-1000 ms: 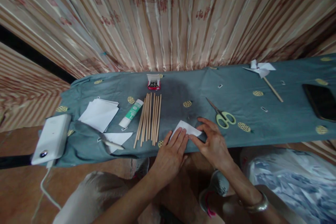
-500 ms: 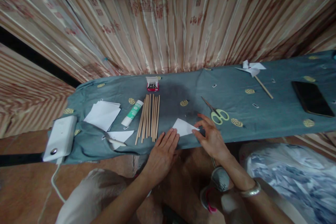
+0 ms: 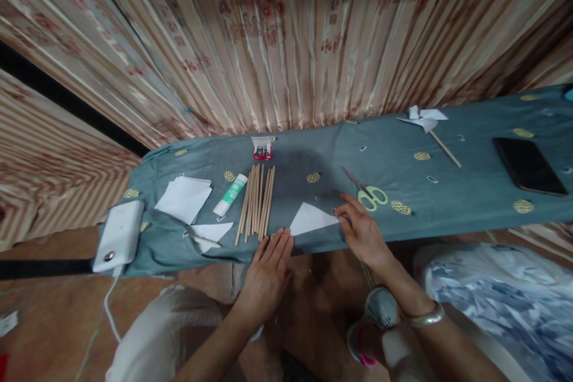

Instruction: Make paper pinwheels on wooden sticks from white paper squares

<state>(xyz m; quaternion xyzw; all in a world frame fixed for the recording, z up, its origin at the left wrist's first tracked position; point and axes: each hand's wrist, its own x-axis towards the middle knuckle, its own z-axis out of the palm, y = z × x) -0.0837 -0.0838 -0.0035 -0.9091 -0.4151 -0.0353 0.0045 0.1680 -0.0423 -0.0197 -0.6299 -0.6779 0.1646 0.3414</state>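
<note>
White paper (image 3: 311, 218) is stretching left-to-right: left hand (image 3: 267, 271) lying flat, unclenched, by its left end, right hand (image 3: 364, 236) meeting its right tip with the fingers (image 3: 351, 201) (pinching? can't tell).

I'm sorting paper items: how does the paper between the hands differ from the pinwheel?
The white paper is one flat, pointed shape; the pinwheel has several splayed blades. The paper shows no stick; the pinwheel has a wooden stick. The paper lies between the left hand and right hand; the pinwheel lies apart from both. Both show white paper and lie on blue-green cloth.
</note>
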